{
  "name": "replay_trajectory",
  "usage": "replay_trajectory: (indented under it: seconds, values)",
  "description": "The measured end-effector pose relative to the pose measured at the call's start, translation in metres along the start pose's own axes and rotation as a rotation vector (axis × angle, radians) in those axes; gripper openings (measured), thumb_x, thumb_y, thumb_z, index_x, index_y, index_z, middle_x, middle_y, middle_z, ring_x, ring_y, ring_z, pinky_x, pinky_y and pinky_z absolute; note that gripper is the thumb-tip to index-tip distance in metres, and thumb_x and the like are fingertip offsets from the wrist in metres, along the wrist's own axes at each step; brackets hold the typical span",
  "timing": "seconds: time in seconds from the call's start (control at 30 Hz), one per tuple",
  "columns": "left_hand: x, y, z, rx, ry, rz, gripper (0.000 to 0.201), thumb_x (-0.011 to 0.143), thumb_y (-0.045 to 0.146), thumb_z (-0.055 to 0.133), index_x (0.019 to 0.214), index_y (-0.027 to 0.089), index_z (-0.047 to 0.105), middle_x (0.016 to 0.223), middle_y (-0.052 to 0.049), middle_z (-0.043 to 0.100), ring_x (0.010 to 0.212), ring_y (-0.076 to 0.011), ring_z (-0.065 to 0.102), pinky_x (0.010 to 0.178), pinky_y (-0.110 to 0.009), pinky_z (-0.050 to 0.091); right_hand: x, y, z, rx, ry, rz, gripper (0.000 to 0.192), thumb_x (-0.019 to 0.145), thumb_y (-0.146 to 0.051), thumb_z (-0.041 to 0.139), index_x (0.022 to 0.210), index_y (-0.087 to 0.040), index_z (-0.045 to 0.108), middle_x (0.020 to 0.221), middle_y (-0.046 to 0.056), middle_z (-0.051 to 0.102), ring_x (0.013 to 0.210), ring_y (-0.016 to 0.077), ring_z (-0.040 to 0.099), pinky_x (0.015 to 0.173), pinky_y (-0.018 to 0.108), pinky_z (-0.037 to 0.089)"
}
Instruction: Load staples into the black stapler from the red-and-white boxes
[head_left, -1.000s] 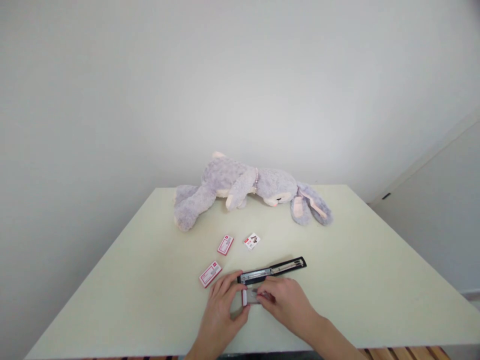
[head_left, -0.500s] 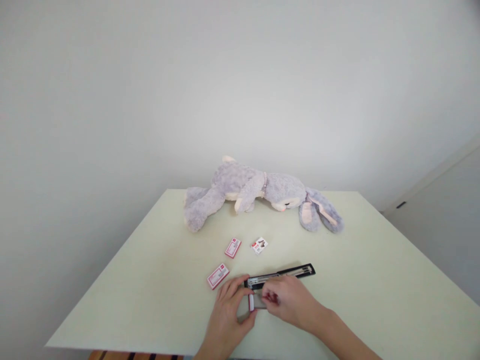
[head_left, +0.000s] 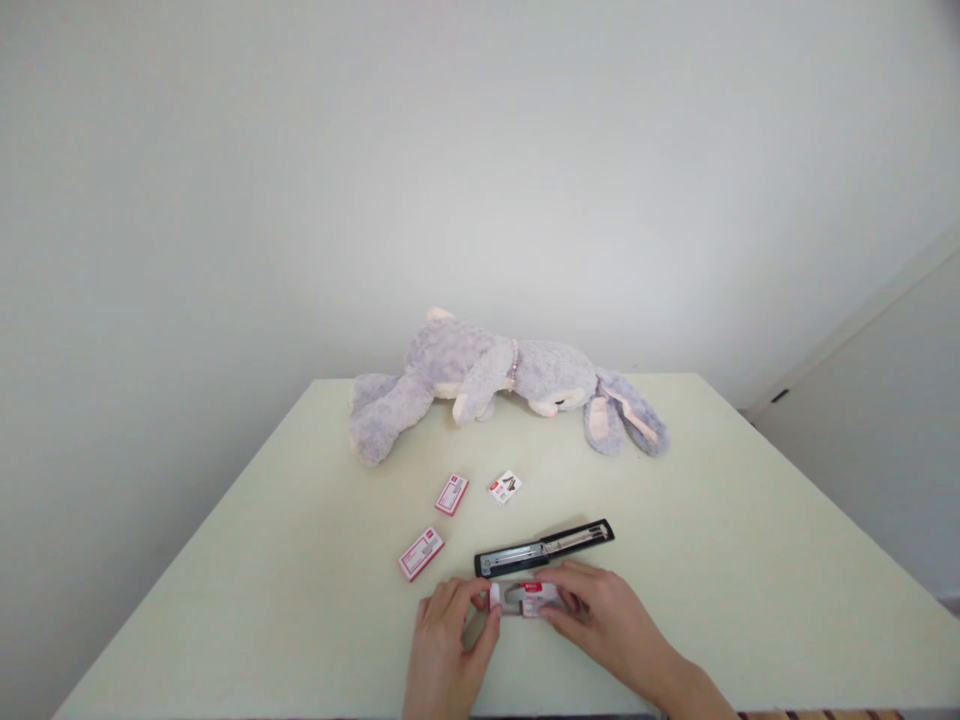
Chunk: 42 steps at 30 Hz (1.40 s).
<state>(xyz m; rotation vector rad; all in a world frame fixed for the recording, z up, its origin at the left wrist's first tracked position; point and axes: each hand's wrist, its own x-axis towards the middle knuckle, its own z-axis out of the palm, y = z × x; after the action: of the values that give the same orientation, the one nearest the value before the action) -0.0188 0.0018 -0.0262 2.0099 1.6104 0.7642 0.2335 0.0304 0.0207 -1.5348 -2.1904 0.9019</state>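
At the near edge of the pale green table (head_left: 750, 560), a small red-and-white staple box (head_left: 523, 598) is held between both hands. It is pinched at its left end by the fingertips of the left hand (head_left: 446, 655), whose fingers are curled about it, and at its right end by the thumb and fingers of the right hand (head_left: 607, 625), closed on the box as well. The box is kept low over the tabletop; whether it touches the surface cannot be told.

Just beyond the hands, a long black stapler (head_left: 544, 546) is seen lying opened out flat, its metal channel facing up, angled up toward the right. To the left of it, a closed staple box (head_left: 421, 553) is laid flat on the table. Farther back, a second staple box (head_left: 451, 494) and a small white packet (head_left: 505, 487) are set near each other, apart from the stapler. At the far edge, against the white wall (head_left: 480, 150), a grey plush rabbit (head_left: 495, 380) is stretched out on its side, ears trailing to the right.
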Motion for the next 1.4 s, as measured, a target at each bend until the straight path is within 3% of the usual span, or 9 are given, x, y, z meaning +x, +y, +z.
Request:
replay_trajectory:
  seconds: [0.27,0.47,0.63,0.83,0.97,1.07,1.13,1.23,1.4]
  values:
    - [0.007,0.005,-0.004,0.027,-0.035,-0.018,0.026,0.097,0.026,0.059,0.122,0.027,0.064,0.097,-0.003,0.071,0.092,-0.0234,0.067,0.083,-0.038,0.046,0.020,-0.021,0.010,-0.064,-0.027,-0.071,0.010,0.087,-0.019,0.067,0.090,-0.028,0.072,0.084,-0.004,0.067,0.077,0.0149,0.063,0.070,0.024,0.038]
    - [0.004,0.005,-0.004,0.031,-0.051,-0.019,0.028,0.094,0.023,0.060,0.121,0.028,0.066,0.091,-0.001,0.070,0.092,-0.0239,0.066,0.084,-0.038,0.044,-0.001,-0.004,0.007,0.012,0.011,-0.012,0.007,0.090,-0.025,0.064,0.094,-0.026,0.070,0.081,-0.002,0.064,0.074,0.0162,0.060,0.069,0.025,0.041]
    - [0.005,0.008,-0.006,-0.007,-0.084,-0.090,0.022,0.097,0.028,0.054,0.116,0.026,0.066,0.091,-0.002,0.071,0.092,-0.0245,0.066,0.085,-0.039,0.044,-0.020,0.011,0.011,0.091,0.053,0.089,0.035,0.088,-0.026,0.067,0.123,-0.026,0.066,0.086,-0.002,0.066,0.076,0.0174,0.062,0.072,0.026,0.045]
    - [0.005,0.022,0.005,-0.043,-0.087,-0.113,0.021,0.101,0.029,0.049,0.111,0.028,0.067,0.093,-0.002,0.072,0.089,-0.0243,0.067,0.086,-0.040,0.045,-0.016,0.004,0.017,0.112,0.046,0.068,0.028,0.085,-0.023,0.069,0.113,-0.029,0.072,0.092,-0.001,0.068,0.082,0.0176,0.063,0.075,0.025,0.044]
    - [0.006,0.016,0.009,-0.053,0.038,-0.115,0.017,0.099,0.029,0.050,0.107,0.025,0.065,0.093,-0.003,0.070,0.086,-0.0233,0.066,0.082,-0.037,0.047,-0.008,-0.005,0.011,0.084,0.046,0.076,0.030,0.084,-0.028,0.073,0.114,-0.031,0.073,0.086,-0.002,0.068,0.076,0.0171,0.062,0.070,0.024,0.042]
    - [0.017,0.006,0.004,-0.041,0.166,-0.118,0.025,0.097,0.032,0.055,0.119,0.023,0.061,0.093,-0.003,0.067,0.089,-0.0232,0.066,0.083,-0.036,0.048,0.000,-0.010,0.007,0.047,0.031,0.067,0.027,0.088,-0.029,0.069,0.114,-0.033,0.075,0.084,-0.003,0.070,0.073,0.0165,0.063,0.069,0.024,0.040]
    - [0.029,0.003,0.000,-0.022,0.113,-0.126,0.037,0.094,0.033,0.060,0.129,0.023,0.058,0.087,0.000,0.066,0.081,-0.0217,0.065,0.078,-0.033,0.047,0.008,-0.015,0.006,-0.009,0.000,0.041,0.020,0.088,-0.027,0.067,0.104,-0.033,0.078,0.081,-0.003,0.072,0.074,0.0168,0.064,0.067,0.025,0.038]
    - [0.045,0.003,-0.003,0.008,-0.028,-0.100,0.034,0.088,0.029,0.067,0.122,0.027,0.066,0.076,0.004,0.063,0.072,-0.0193,0.061,0.070,-0.030,0.043,0.021,-0.022,0.006,-0.095,-0.051,-0.011,0.015,0.087,-0.024,0.066,0.089,-0.030,0.079,0.075,-0.003,0.073,0.072,0.0170,0.065,0.065,0.025,0.035]
    - [0.047,0.004,0.002,0.011,-0.036,-0.046,0.028,0.086,0.027,0.071,0.114,0.028,0.072,0.074,0.003,0.064,0.074,-0.0196,0.060,0.074,-0.030,0.042,0.041,-0.027,0.002,-0.153,-0.007,-0.054,0.019,0.093,-0.028,0.061,0.098,-0.031,0.079,0.082,-0.001,0.077,0.075,0.0169,0.067,0.068,0.025,0.036]
